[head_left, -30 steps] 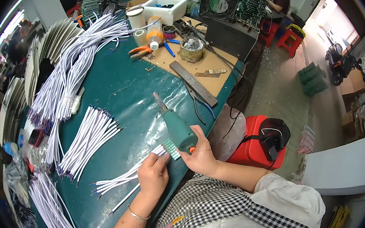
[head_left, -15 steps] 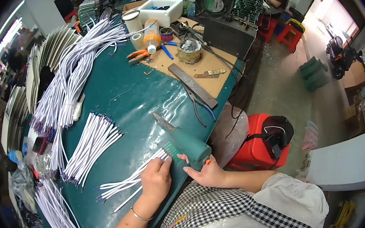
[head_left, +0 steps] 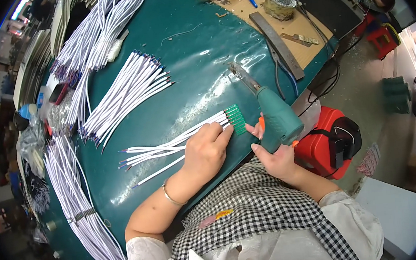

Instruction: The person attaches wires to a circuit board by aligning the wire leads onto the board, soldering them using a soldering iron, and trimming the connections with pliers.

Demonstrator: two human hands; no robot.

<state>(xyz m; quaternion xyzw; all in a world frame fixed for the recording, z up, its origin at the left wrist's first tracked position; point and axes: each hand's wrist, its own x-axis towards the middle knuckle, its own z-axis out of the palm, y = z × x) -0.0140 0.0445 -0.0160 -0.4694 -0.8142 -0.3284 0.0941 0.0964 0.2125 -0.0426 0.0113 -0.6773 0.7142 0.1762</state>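
Note:
My left hand (head_left: 205, 150) is closed on several white wires (head_left: 167, 148) lying on the green table mat. Their right ends meet a small green circuit board (head_left: 237, 119), just beyond my fingertips. My right hand (head_left: 277, 159) grips a green pistol-shaped soldering gun (head_left: 284, 120) with orange parts. Its metal tip points up and left, past the board and apart from it. The fingers behind the gun's body are partly hidden.
A loose pile of white wires (head_left: 127, 95) lies at left, with a tied bundle (head_left: 76, 193) nearer me. Pliers (head_left: 282, 67) and a flat metal bar (head_left: 277, 43) lie beyond the gun. A red container (head_left: 327, 143) stands right of the table.
The whole view has shifted, so the table appears higher and further right. The soldering gun has moved a little right of the circuit board, which now shows more fully. Both hands keep their grip.

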